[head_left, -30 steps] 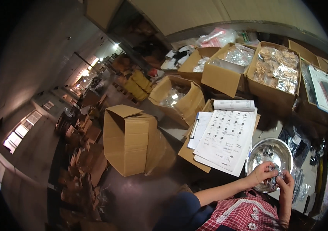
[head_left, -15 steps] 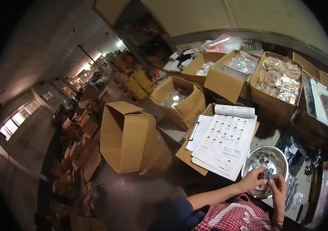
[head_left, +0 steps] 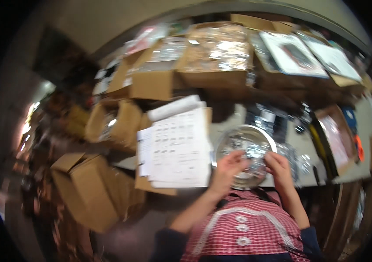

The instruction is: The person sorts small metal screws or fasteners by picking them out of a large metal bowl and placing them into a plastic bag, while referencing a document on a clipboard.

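Note:
Both hands are over a round metal bowl [head_left: 222, 139] on the table, with small shiny pieces inside it. My left hand [head_left: 230, 169] pinches one side of a small shiny plastic bag [head_left: 254, 152]. At the bag's other side, the thumb and fingers of my right hand [head_left: 279, 167] are closed on it. Motion blur hides what the bag contains. Left of the bowl lies a stack of printed sheets [head_left: 179, 148] with the top page rolled back, resting on cardboard.
Open cartons of packets, including a large carton [head_left: 212, 79], line the back. A clipboard [head_left: 293, 54] lies on a box at the back right. Dark plastic packets [head_left: 266, 120] and a tray with pinkish contents [head_left: 336, 135] are right of the bowl. An open carton [head_left: 92, 187] stands at left.
The head view has swung right, so the bowl, papers and cartons appear farther left. My hands have moved slightly apart, and a shiny bag now shows between them where small dark pieces were seen.

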The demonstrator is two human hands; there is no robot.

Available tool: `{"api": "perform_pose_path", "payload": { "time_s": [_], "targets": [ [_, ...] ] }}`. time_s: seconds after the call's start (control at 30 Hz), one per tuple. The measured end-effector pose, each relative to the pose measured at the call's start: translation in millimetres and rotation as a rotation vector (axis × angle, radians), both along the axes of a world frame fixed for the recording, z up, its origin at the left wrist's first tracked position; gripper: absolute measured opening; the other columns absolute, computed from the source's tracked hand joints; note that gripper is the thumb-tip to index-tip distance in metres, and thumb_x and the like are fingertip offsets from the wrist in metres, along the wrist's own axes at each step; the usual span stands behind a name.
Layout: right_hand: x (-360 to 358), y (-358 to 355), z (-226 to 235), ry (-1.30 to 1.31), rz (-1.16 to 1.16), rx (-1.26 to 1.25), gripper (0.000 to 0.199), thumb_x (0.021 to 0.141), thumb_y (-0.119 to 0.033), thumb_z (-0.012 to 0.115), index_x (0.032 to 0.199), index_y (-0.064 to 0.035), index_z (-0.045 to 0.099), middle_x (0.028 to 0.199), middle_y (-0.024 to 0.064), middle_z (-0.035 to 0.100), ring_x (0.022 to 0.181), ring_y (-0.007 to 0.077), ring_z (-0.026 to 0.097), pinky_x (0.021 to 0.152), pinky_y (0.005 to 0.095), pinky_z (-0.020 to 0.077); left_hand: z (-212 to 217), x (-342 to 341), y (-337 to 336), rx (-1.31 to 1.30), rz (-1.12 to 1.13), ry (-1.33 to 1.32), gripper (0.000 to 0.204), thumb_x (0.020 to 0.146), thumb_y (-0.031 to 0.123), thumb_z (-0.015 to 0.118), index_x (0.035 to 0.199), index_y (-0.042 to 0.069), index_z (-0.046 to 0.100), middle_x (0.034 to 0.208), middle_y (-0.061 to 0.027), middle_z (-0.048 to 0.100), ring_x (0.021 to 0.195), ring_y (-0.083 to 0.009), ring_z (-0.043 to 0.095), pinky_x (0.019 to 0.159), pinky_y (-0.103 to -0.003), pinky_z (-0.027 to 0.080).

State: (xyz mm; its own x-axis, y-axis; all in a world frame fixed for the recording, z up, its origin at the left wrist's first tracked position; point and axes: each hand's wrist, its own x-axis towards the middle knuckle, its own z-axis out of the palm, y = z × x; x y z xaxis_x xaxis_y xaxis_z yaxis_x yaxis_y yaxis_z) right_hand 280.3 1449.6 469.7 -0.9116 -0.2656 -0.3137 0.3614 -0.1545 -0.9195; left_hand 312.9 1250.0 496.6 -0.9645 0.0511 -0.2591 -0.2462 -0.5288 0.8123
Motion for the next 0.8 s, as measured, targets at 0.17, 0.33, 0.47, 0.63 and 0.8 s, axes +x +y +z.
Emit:
{"api": "perform_pose_path", "payload": {
  "time_s": [0.17, 0.33, 0.47, 0.63, 0.8],
  "targets": [
    [1, 9, 20, 0.009, 0.107, -0.196, 0.027, 0.101, -0.029, 0.053, 0.093, -0.0046, 0.063, 0.073, -0.0035, 0.053, 0.067, 0.0051, 0.05, 0.062, 0.0218, 0.0472, 4, -1, 10, -0.051, 0.013, 0.046, 0.038, 0.086, -0.005, 0.066, 0.123, -0.007, 0.056, 0.108, -0.014, 0.066, 0.096, -0.0174, 0.065, 0.085, -0.027, 0.053],
    [10, 22, 16, 0.007, 0.119, -0.257, 0.022, 0.097, -0.024, 0.059, 0.101, -0.0028, 0.063, 0.083, 0.0003, 0.062, 0.07, 0.0072, 0.056, 0.064, 0.0231, 0.0494, 7, -1, 21, -0.105, -0.033, 0.05, 0.036, 0.087, -0.003, 0.066, 0.122, -0.007, 0.057, 0.108, -0.0133, 0.065, 0.096, -0.0165, 0.064, 0.085, -0.026, 0.053],
    [15, 24, 32, -0.035, 0.113, -0.267, 0.019, 0.089, -0.017, 0.065, 0.101, -0.0021, 0.061, 0.078, 0.0024, 0.061, 0.07, 0.0117, 0.06, 0.067, 0.0273, 0.053, 3, -1, 23, -0.169, -0.057, 0.042, 0.036, 0.089, 0.0, 0.065, 0.124, -0.007, 0.057, 0.11, -0.0132, 0.065, 0.097, -0.0162, 0.064, 0.085, -0.026, 0.052],
    [17, 27, 34, -0.085, 0.121, -0.233, 0.03, 0.084, -0.013, 0.07, 0.11, -0.0015, 0.061, 0.089, 0.0042, 0.065, 0.078, 0.0135, 0.062, 0.075, 0.0293, 0.0523, 6, -1, 27, -0.2, -0.122, 0.056, 0.035, 0.093, 0.005, 0.061, 0.127, -0.006, 0.057, 0.114, -0.0137, 0.065, 0.1, -0.0162, 0.063, 0.088, -0.027, 0.051],
    [22, 24, 32, -0.101, 0.079, -0.266, 0.039, 0.082, -0.011, 0.072, 0.118, -0.0011, 0.059, 0.1, 0.0035, 0.064, 0.09, 0.0123, 0.061, 0.08, 0.0284, 0.0508, 8, 0, 30, -0.202, -0.128, 0.077, 0.036, 0.095, 0.007, 0.059, 0.129, -0.006, 0.057, 0.116, -0.0144, 0.065, 0.103, -0.0169, 0.063, 0.09, -0.027, 0.05]
  ]
}}
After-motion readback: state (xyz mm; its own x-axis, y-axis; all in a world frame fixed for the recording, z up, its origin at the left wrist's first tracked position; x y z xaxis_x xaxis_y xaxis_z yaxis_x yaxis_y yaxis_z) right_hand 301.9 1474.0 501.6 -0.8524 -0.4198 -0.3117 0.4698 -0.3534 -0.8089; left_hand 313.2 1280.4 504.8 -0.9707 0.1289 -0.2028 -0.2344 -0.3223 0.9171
